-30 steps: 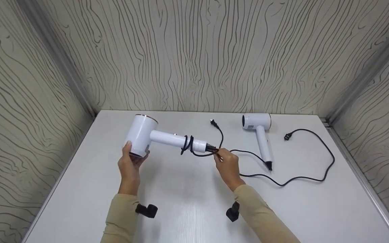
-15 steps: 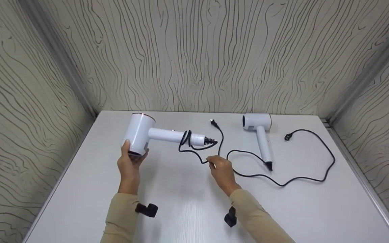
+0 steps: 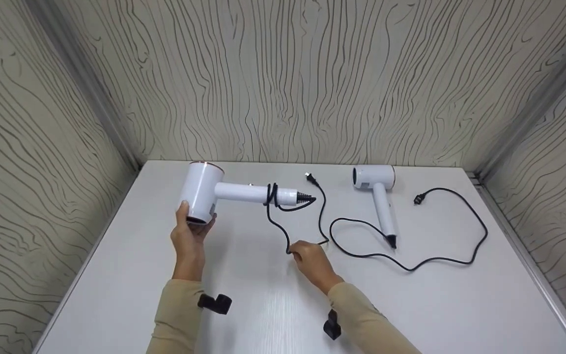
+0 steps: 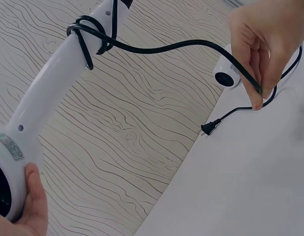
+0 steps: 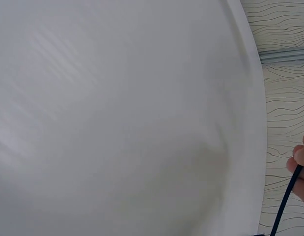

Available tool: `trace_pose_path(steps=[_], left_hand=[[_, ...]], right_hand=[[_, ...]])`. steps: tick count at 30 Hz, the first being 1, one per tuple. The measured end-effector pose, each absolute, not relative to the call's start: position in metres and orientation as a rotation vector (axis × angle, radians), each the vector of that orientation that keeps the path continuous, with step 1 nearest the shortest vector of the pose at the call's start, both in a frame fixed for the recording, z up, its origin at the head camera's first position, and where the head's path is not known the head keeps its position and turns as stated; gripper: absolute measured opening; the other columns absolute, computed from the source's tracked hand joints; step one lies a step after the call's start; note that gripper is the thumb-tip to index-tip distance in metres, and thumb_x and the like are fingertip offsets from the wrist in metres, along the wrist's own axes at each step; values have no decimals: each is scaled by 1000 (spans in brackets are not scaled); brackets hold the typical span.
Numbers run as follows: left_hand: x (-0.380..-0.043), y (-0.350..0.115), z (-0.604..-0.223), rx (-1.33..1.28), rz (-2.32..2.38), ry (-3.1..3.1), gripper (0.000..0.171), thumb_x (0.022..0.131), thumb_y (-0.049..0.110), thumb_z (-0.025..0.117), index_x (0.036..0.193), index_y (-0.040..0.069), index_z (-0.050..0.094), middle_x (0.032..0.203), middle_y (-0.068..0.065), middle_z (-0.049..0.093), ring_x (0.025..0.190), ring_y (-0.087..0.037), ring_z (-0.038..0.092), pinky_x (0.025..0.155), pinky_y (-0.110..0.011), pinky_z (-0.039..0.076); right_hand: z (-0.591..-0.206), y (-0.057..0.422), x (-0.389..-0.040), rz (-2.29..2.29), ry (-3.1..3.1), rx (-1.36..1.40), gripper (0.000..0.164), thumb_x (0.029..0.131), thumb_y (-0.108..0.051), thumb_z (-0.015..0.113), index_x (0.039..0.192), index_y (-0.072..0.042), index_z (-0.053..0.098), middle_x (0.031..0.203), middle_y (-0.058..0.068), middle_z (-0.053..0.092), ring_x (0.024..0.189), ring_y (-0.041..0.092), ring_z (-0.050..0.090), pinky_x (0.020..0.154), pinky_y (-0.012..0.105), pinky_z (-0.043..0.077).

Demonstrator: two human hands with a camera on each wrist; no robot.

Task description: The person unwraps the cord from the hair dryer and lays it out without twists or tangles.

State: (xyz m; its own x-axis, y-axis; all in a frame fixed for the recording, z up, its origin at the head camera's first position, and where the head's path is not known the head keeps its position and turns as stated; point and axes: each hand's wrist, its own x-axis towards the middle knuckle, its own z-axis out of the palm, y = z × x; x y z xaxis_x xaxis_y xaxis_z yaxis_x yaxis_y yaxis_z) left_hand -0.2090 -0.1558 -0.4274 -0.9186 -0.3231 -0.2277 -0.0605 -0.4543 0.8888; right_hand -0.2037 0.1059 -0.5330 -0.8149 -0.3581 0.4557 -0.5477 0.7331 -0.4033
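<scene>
My left hand (image 3: 189,241) grips the barrel of a white hair dryer (image 3: 202,189) from below, thumb on the near side. The dryer is raised, its handle (image 3: 243,192) pointing right. A black cord (image 3: 279,226) loops round the lower handle and runs down to my right hand (image 3: 314,263), which pinches it between thumb and fingertips. Beyond that hand the cord runs up to a plug (image 3: 311,178) on the table. In the left wrist view the cord (image 4: 176,45) stretches from the handle to the pinching fingers (image 4: 254,93). The right wrist view catches only part of the hand and cord (image 5: 287,196).
A second white hair dryer (image 3: 374,177) lies at the back right of the white table (image 3: 263,314). Its black cord (image 3: 440,258) curves over the right side to a plug (image 3: 419,198). Patterned walls (image 3: 283,88) enclose the table's back and sides.
My right hand has moved from the handle's end down and left, drawing the cord out from the handle. The held dryer has risen slightly and its handle is more level.
</scene>
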Motion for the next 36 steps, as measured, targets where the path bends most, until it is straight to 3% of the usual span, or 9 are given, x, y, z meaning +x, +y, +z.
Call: trace_pose_path(steps=[14, 22, 36], left_hand=[[-211, -155, -429, 612, -2521, -1491, 68, 97, 52, 40, 147, 7, 32, 125, -8, 49, 93, -8, 65, 88, -21, 56], [-213, -155, -429, 630, -2535, -1477, 65, 97, 54, 39, 145, 11, 33, 122, -6, 50, 95, -8, 64, 90, -21, 55], [-213, -153, -433, 636, -2539, -1507, 67, 97, 53, 40, 147, 9, 30, 128, -8, 47, 100, -12, 64, 91, -22, 56]], right_hand=[[-557, 112, -208, 1010, -2798, 544, 15, 83, 10, 60, 87, 1, 72, 89, 13, 74, 87, 25, 72, 75, 34, 60], [-560, 117, -211, 1219, -2845, 452, 16, 85, 9, 60, 91, -2, 70, 99, 13, 74, 99, 29, 70, 85, 38, 58], [-559, 122, -211, 1181, -2918, 426, 18, 86, 7, 60, 98, -2, 70, 104, 11, 71, 104, 27, 67, 92, 39, 56]])
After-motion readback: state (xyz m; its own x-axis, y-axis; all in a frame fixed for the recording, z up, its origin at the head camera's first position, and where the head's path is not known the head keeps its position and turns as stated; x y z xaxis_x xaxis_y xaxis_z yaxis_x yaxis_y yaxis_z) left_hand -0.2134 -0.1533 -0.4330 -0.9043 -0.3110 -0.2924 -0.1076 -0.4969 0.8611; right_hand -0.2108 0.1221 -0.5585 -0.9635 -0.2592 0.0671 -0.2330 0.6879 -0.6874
